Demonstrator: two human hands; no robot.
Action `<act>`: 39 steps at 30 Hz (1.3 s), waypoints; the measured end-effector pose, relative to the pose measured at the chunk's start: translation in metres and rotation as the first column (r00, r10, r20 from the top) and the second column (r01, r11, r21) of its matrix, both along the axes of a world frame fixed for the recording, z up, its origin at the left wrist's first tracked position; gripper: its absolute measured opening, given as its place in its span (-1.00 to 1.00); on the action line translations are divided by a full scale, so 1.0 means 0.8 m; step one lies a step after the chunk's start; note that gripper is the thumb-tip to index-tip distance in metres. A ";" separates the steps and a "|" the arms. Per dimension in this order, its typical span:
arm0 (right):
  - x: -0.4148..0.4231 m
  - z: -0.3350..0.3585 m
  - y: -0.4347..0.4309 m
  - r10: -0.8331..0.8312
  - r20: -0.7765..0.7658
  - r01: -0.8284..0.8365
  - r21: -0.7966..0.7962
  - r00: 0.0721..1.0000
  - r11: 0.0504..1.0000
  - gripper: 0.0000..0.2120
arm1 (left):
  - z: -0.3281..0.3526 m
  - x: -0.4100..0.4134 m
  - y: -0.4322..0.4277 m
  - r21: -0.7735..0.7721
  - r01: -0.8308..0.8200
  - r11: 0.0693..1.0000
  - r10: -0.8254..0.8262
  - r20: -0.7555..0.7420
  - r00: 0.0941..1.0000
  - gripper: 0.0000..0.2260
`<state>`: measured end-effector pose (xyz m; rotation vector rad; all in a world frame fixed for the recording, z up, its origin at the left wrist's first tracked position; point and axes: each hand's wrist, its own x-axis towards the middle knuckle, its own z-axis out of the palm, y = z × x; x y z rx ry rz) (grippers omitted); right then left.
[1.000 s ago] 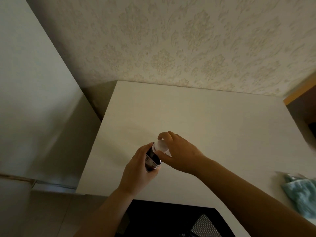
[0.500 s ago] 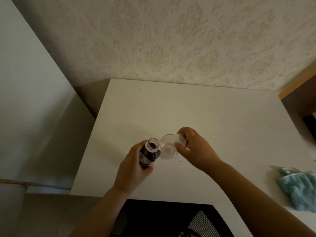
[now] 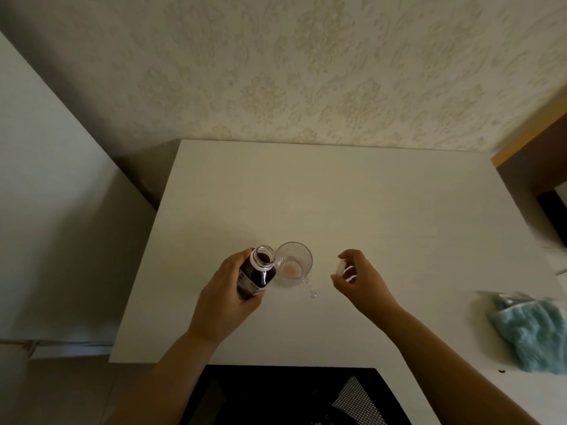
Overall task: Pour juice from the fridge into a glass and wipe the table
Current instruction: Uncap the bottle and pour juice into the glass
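The cap is off now, pinched in my right hand, so my left hand, wrapped around the open bottle, can pour juice into the glass.

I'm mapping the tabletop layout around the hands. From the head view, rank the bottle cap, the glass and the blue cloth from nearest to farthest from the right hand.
1. Bottle cap: pinched in the fingers of the right hand.
2. Glass: to that hand's left, beside the open juice bottle.
3. Blue cloth: farthest, at the table's right edge.
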<state>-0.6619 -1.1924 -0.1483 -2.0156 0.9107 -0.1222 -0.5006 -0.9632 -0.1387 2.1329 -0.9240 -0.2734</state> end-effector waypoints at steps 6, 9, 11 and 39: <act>0.001 -0.055 -0.034 0.062 -0.269 -0.129 -0.242 0.961 0.962 -0.54 | -0.005 0.001 -0.006 0.032 -0.015 0.999 0.015 -0.004 1.000 -0.33; 0.010 -0.067 -0.045 0.102 -0.460 -0.290 -0.358 0.882 0.888 -0.54 | -0.008 0.003 -0.007 0.053 -0.013 0.999 0.014 -0.016 1.000 -0.32; 0.014 -0.073 -0.048 0.106 -0.522 -0.348 -0.392 0.846 0.852 -0.54 | -0.009 0.004 -0.008 0.053 -0.014 0.998 0.015 -0.027 1.000 -0.32; 0.032 -0.038 0.043 0.154 -0.055 -0.148 0.102 0.986 0.984 -0.12 | -0.011 0.015 -0.002 0.103 0.053 0.993 -0.059 0.053 0.997 -0.34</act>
